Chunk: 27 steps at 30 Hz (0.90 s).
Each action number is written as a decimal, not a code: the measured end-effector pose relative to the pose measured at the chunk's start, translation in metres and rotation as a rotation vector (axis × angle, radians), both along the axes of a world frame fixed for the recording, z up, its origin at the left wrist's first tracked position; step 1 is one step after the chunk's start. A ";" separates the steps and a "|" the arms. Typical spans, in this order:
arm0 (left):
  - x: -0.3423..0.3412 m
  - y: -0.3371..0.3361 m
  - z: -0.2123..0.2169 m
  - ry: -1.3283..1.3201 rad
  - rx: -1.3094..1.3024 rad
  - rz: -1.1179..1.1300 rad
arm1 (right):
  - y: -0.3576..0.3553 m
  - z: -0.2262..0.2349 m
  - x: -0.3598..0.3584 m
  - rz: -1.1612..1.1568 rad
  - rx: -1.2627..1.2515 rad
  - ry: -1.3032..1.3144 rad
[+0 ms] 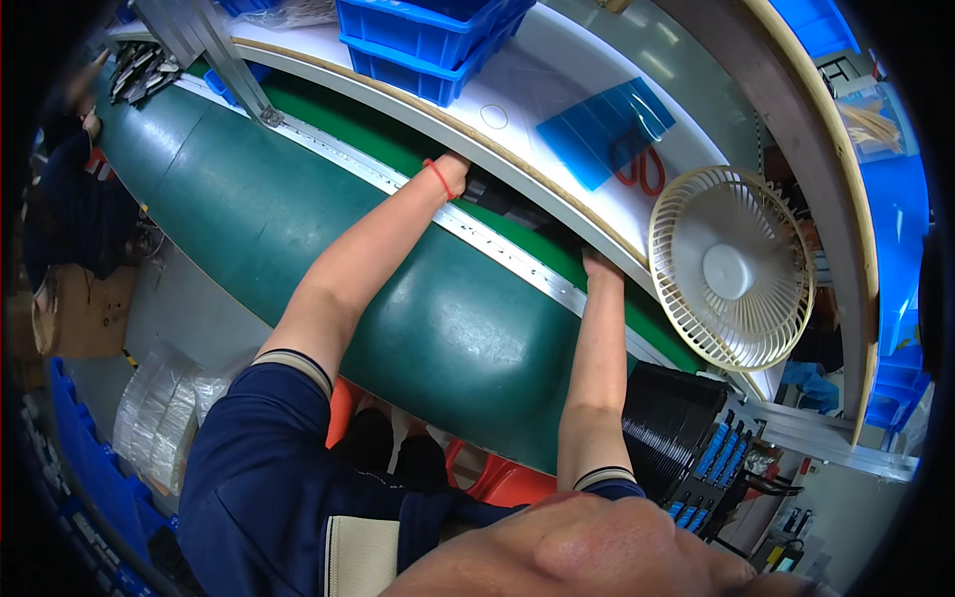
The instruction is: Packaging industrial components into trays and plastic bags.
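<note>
Both my arms stretch across the green work surface (448, 318) and over a white metal rail (497, 244). My left hand (453, 175), with a red band at the wrist, reaches beneath the edge of a raised white shelf (497, 70). Its fingers are hidden there. Farther right, my right hand (603, 265) goes under the same edge, and its fingers are out of sight too. Between the two hands, dark flat pieces (512, 207) lie on the green belt (398, 149), partly covered by the shelf. Whether either hand touches them I cannot tell.
On the shelf are stacked blue bins (428, 50), a blue sheet (602, 129), red-handled scissors (637, 164) and a round cream slatted fan cover (731, 269). A black ribbed stack (671, 418) stands near my right elbow. Dark pieces (144, 72) pile up far left, near another person (85, 189).
</note>
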<state>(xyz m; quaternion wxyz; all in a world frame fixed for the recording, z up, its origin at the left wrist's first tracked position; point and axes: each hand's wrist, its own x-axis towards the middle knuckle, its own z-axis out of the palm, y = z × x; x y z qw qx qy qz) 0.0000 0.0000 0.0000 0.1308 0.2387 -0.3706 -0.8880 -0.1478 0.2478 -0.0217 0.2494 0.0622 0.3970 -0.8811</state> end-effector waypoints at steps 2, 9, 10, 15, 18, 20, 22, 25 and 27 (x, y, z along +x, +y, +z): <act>0.027 -0.001 -0.008 -0.028 0.110 0.056 | -0.015 -0.017 0.032 0.085 0.173 0.147; 0.086 0.012 0.034 -0.045 -0.027 -0.006 | -0.007 0.042 0.116 0.155 0.150 0.128; 0.088 0.017 0.035 -0.035 -0.045 0.008 | -0.004 0.040 0.117 0.173 0.131 0.144; 0.092 0.022 0.036 -0.035 -0.059 -0.027 | 0.003 0.037 0.123 0.125 0.133 0.115; 0.091 0.048 0.049 -0.109 -0.059 -0.013 | 0.028 0.023 0.096 0.196 0.173 0.101; 0.096 0.074 0.027 -0.054 -0.101 0.047 | 0.038 0.026 0.089 0.226 0.172 0.136; 0.099 0.103 0.012 -0.036 -0.155 0.063 | 0.058 0.017 0.082 0.215 0.205 0.144; 0.098 0.111 -0.001 -0.111 -0.294 0.100 | 0.079 0.008 0.051 0.307 0.271 0.102; 0.088 0.085 0.005 -0.171 -0.204 0.020 | 0.076 0.010 0.027 0.338 0.454 0.132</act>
